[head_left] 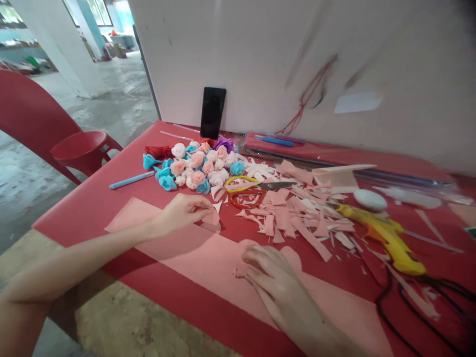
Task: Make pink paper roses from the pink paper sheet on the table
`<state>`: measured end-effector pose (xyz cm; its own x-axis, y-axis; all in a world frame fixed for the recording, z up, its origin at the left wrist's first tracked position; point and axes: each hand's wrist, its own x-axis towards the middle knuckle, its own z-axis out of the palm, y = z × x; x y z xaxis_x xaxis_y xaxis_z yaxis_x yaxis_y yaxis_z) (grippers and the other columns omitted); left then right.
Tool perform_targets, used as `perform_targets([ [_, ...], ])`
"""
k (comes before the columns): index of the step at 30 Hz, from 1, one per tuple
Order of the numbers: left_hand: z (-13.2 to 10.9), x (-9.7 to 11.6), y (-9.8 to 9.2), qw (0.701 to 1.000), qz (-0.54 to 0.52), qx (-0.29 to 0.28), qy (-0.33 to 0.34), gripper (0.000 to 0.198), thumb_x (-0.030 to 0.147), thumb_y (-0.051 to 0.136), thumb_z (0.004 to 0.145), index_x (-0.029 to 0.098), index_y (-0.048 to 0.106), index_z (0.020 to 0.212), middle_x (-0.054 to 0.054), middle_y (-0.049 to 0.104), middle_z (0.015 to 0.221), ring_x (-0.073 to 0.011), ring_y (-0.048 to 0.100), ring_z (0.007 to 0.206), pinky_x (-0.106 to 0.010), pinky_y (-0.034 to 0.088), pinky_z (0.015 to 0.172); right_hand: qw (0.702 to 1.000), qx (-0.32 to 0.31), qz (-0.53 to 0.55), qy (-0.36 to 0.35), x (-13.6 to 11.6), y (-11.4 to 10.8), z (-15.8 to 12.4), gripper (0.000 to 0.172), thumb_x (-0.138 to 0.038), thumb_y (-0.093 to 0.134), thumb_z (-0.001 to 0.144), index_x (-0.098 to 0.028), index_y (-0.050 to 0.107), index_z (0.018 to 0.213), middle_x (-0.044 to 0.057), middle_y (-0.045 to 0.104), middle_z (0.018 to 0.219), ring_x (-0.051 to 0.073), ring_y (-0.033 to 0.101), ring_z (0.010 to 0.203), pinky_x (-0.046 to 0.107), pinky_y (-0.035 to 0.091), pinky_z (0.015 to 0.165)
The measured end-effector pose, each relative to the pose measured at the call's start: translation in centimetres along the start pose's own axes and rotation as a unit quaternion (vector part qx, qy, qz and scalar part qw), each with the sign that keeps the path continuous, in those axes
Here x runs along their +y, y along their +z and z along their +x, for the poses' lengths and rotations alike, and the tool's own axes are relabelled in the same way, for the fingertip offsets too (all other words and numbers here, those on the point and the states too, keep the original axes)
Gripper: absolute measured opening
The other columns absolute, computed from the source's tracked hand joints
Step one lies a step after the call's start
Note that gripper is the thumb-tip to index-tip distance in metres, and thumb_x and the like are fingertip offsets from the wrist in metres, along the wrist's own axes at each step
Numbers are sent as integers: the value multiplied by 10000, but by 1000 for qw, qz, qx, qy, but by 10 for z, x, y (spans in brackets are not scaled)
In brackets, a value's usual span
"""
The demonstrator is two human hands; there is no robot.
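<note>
My left hand point(184, 212) is curled at the far edge of a long pink paper strip point(208, 258), its fingers closed on a rounded pink paper piece point(212, 216). Over the strip's right part, my right hand point(269, 272) has bent fingers, with a tiny pink bit point(237, 272) at the fingertips. Another rounded pink piece point(292, 259) shows just beyond that hand. Behind my left hand lie several paper roses point(197, 161) in pink, blue, white, red and purple. Scissors point(247, 191) with yellow and orange handles rest beside pink paper scraps point(293, 213).
A yellow glue gun point(386, 238) with a dark cord lies at the right, near a white egg-shaped object point(370, 199). A black phone point(212, 113) leans on the white panel. A blue pen point(131, 180) is at the left; a red chair point(33, 114) stands beyond the table.
</note>
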<state>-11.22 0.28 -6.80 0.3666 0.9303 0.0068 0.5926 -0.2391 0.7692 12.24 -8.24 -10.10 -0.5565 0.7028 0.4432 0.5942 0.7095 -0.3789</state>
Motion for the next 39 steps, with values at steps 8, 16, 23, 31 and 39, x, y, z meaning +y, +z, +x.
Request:
perform_targets([
  [8,-1,-3,5,999,29,-19,15,190,141,485,766,166,671,800,-1,706,796,-98,590,636,-190,442,587,998,-45,-22,34,5,2,-5,298,-93,426,847,-204,691,767,106,621,1152,253,561,1067,417,530,822],
  [16,-1,0,2,999,29,-15,40,144,134,525,778,164,663,803,7,708,802,-97,604,696,-179,448,648,994,39,-86,-50,0,8,-4,313,-17,354,850,-114,651,850,123,676,930,212,612,916,359,545,796],
  [23,-2,-7,10,997,35,-42,57,132,155,525,806,161,655,782,5,703,798,-77,580,652,-158,421,600,976,46,-178,-116,-2,10,-14,358,35,323,803,-97,642,899,116,685,933,223,603,912,360,533,784],
  [31,1,-8,10,993,64,-81,61,155,167,501,829,167,641,763,4,698,796,-107,593,714,-272,409,851,988,13,-131,-84,2,10,-12,326,6,333,823,-78,644,873,166,640,1102,248,583,996,381,511,805],
  [39,2,-9,9,988,85,-115,63,137,209,519,827,177,631,755,23,705,796,-106,590,729,-386,230,1048,990,43,-111,-70,2,8,-8,359,-1,312,827,-116,649,872,107,687,900,207,595,852,354,513,755],
])
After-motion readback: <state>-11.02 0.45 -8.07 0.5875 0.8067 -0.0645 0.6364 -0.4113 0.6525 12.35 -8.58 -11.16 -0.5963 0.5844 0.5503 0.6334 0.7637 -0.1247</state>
